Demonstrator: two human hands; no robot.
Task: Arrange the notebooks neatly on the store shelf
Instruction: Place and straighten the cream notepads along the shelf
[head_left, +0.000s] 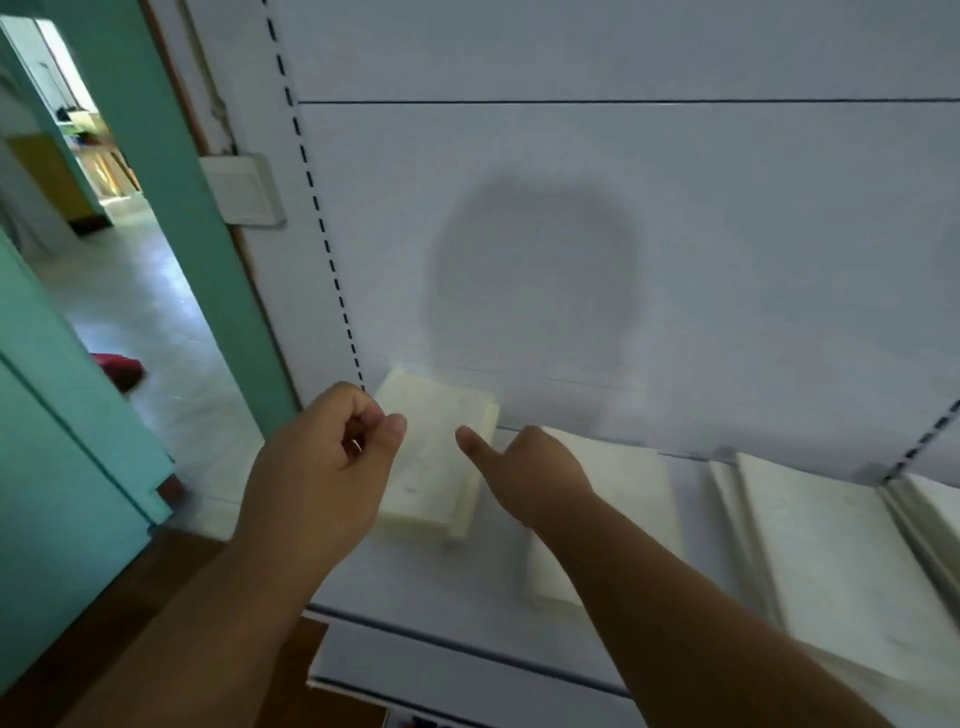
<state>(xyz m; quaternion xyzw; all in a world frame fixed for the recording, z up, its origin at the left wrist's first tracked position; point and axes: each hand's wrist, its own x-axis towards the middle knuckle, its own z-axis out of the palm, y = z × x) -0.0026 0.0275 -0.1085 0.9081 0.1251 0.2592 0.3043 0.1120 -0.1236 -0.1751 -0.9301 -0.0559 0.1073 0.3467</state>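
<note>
Several cream notebook stacks lie flat on the white store shelf (410, 592). The small stack (441, 457) sits at the far left against the back panel. A second stack (639, 483) lies to its right, and a wider stack (831, 561) further right. My left hand (322, 467) hovers at the small stack's left edge, fingers curled, holding nothing. My right hand (524, 467) is over the gap between the small and second stacks, with its thumb sticking out toward the small stack. Its fingers fold down out of sight.
A slotted upright (322, 234) marks the shelf's left end, beside a teal door frame (171, 171) and an open doorway. Another upright (919, 441) bounds the bay on the right, with more notebooks (935, 504) beyond it. A lower shelf edge (467, 691) shows below.
</note>
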